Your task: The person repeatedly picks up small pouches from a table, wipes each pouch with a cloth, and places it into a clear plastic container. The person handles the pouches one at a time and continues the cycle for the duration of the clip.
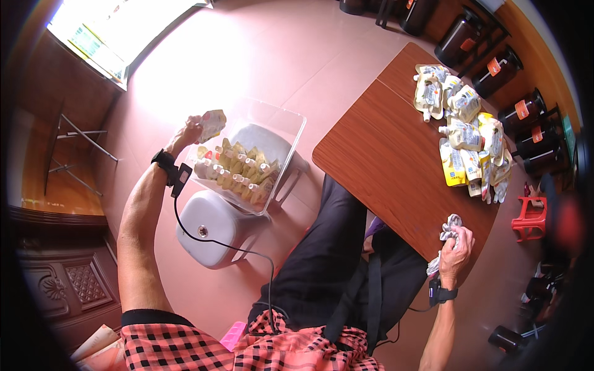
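Observation:
My left hand (189,132) grips a spouted pouch (213,124) above the left rim of a clear plastic bin (290,153). Inside the bin stand several spouted pouches (241,167) in rows, their white caps facing up. On the wooden table (371,143) to the right, my right hand (455,252) is closed around a crumpled whitish cloth (451,225) near the front edge. Beyond that hand lies a loose pile of spouted pouches (464,134), white and yellow, some overlapping. Both wrists wear black straps with small devices.
Two grey plastic stools (209,227) (264,139) stand by the bin, which rests on them. A black cable (232,243) runs from my left wrist to my waist. Dark cylindrical containers (459,37) line the right wall. A red stool (529,218) is at far right.

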